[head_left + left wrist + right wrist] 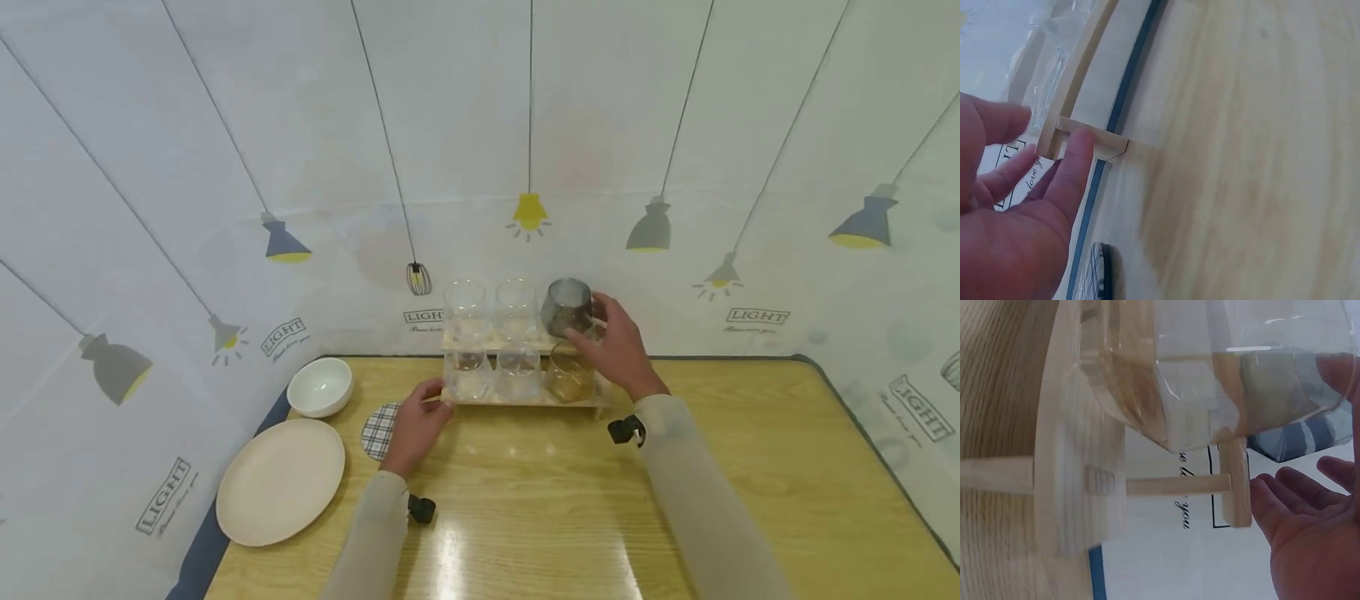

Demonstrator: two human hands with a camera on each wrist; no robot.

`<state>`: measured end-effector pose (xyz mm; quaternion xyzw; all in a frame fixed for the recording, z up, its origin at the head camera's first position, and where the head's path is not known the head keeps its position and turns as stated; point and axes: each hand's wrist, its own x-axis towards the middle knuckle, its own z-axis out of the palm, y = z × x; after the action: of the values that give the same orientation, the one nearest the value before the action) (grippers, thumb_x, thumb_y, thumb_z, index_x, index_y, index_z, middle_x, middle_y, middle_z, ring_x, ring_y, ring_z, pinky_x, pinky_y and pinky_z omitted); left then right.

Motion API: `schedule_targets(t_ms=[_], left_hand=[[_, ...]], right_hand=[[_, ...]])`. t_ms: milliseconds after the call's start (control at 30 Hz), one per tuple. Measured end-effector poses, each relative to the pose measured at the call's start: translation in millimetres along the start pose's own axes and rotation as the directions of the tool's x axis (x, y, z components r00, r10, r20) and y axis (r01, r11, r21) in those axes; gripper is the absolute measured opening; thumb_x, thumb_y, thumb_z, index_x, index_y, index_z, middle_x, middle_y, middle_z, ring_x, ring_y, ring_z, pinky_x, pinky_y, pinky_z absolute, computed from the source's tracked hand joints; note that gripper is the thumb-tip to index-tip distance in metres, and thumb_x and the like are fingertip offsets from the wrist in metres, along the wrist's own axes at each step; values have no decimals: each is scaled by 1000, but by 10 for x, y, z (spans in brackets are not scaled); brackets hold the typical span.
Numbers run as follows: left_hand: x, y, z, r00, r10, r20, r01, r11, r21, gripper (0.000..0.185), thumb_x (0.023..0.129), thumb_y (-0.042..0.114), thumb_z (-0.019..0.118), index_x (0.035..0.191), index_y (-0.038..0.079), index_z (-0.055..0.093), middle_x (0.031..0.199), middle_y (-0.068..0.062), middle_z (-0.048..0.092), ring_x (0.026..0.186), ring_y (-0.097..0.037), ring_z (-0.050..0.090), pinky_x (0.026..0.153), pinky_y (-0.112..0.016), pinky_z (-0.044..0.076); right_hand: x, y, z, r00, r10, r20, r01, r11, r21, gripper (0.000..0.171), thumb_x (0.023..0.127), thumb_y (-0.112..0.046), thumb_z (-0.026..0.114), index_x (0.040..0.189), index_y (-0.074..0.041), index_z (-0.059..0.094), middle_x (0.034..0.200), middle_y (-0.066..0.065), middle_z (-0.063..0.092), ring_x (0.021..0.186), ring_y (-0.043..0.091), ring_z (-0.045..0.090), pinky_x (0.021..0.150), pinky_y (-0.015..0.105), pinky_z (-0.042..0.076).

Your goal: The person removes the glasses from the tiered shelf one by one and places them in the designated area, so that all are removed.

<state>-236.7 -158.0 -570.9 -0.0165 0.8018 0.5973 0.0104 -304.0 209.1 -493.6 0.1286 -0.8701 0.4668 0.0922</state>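
Observation:
A two-tier wooden rack (525, 401) stands at the table's far edge with several clear glasses (465, 302) and an amber glass (570, 379) on it. At the right end of the upper tier, my right hand (600, 329) grips a smoky grey glass (566, 307). The right wrist view shows the amber glass (1135, 381) on the rack (1079, 456), with my right hand (1310, 531) beside it. My left hand (431, 408) touches the rack's lower left corner. In the left wrist view, its thumb and straight fingers (1075, 156) rest against the rack's foot (1094, 134).
To the left on the wooden table (525, 517) are a white bowl (320, 386), a cream plate (280, 481) and a checked coaster (377, 429). A papered wall with lamp prints rises right behind the rack.

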Motion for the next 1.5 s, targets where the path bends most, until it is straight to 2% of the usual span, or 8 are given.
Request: schedule_targets(t_ms=[133, 367, 667, 933, 1133, 1267, 1500], left_hand=[[43, -15, 19, 999, -38, -13, 37, 997, -73, 39, 106, 18, 65, 144, 12, 60, 139, -15, 65, 120, -29, 70, 95, -40, 65], [69, 13, 58, 997, -74, -1, 72, 979, -192, 34, 107, 12, 63, 141, 8, 62, 135, -23, 66, 114, -34, 72, 97, -44, 64], [93, 20, 87, 990, -141, 0, 138, 966, -218, 35, 107, 13, 64, 142, 11, 62, 136, -24, 67, 115, -36, 72, 96, -45, 65], [165, 15, 80, 994, -109, 26, 112, 969, -220, 37, 108, 16, 64, 145, 13, 61, 138, -24, 66, 118, -39, 71, 97, -49, 64], [173, -5, 94, 991, -131, 27, 134, 972, -192, 38, 108, 15, 63, 146, 16, 60, 137, -22, 66, 114, -34, 72, 94, -44, 65], [167, -4, 93, 990, -140, 22, 142, 972, -189, 37, 108, 16, 64, 145, 18, 62, 136, -19, 67, 110, -27, 72, 91, -41, 66], [177, -16, 60, 988, -151, 30, 154, 966, -209, 38, 107, 14, 65, 145, 19, 62, 137, -18, 66, 112, -29, 71, 92, -42, 66]], right_hand=[[58, -4, 52, 1000, 1, 18, -2, 998, 64, 91, 99, -52, 72, 166, -11, 27, 163, 23, 41, 149, 42, 46, 119, 57, 47], [103, 57, 22, 999, 37, 38, -40, 997, 69, 93, 97, -50, 75, 169, -17, 25, 163, 24, 42, 145, 45, 51, 115, 57, 51], [146, 94, -14, 996, 39, 78, -45, 996, 74, 96, 95, -49, 78, 169, -19, 24, 164, 23, 40, 147, 46, 48, 116, 59, 49], [169, 118, -65, 998, 31, 58, -38, 992, 123, 96, 94, -48, 80, 167, -18, 27, 162, 19, 43, 146, 46, 49, 116, 58, 49], [65, 39, -164, 998, 40, 49, -46, 990, 133, 96, 95, -46, 79, 168, -16, 24, 161, 20, 42, 146, 45, 50, 114, 58, 51], [-19, -28, -237, 1000, 13, 27, -17, 990, 143, 90, 97, -38, 79, 167, -19, 26, 162, 17, 41, 145, 41, 52, 113, 55, 53], [-170, -234, -364, 998, -68, -16, 69, 991, 116, 85, 97, -29, 80, 165, -19, 31, 157, 14, 46, 141, 37, 57, 112, 50, 54]])
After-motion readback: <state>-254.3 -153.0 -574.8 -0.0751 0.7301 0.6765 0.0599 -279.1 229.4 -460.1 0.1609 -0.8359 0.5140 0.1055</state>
